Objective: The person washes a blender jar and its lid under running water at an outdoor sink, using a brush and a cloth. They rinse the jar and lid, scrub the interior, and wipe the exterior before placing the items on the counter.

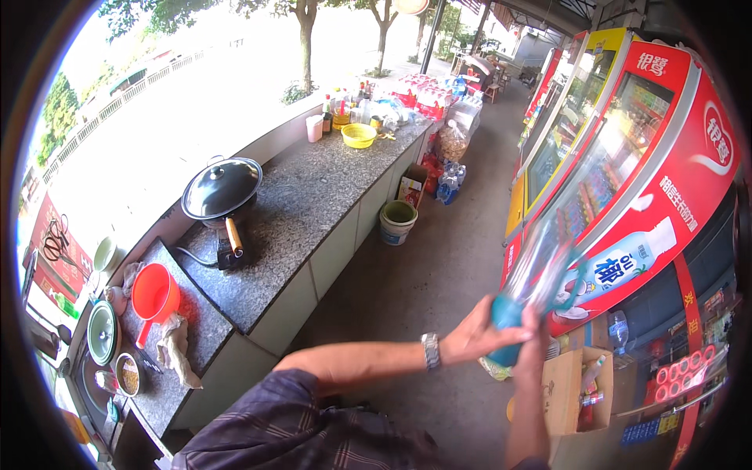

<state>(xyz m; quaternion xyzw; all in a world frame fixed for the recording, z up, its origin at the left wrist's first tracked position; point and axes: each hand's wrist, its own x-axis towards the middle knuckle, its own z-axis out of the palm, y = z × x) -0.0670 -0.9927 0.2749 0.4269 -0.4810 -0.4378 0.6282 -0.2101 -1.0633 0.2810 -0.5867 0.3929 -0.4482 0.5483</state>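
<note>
In front of me, to the right, I hold a clear jug [540, 270] with a teal end and a teal side handle. It is tilted and smeared by motion. My left hand [472, 333], below a metal wristwatch [430, 350], has its fingers wrapped on the teal end. On the other side of that end, my right hand [533, 345] is closed against it, its fingers partly blurred. Whether the jug holds anything cannot be made out. The jug overlaps the red drinks fridge [674, 180] behind it.
A granite counter [313, 196] runs along the left, bearing a lidded wok [223, 188], a yellow basket [359, 135] and bottles. Nearer are a red dipper [155, 292] and a cloth [177, 348]. A bucket [398, 223] stands on the floor; a cardboard box [568, 384] is at right.
</note>
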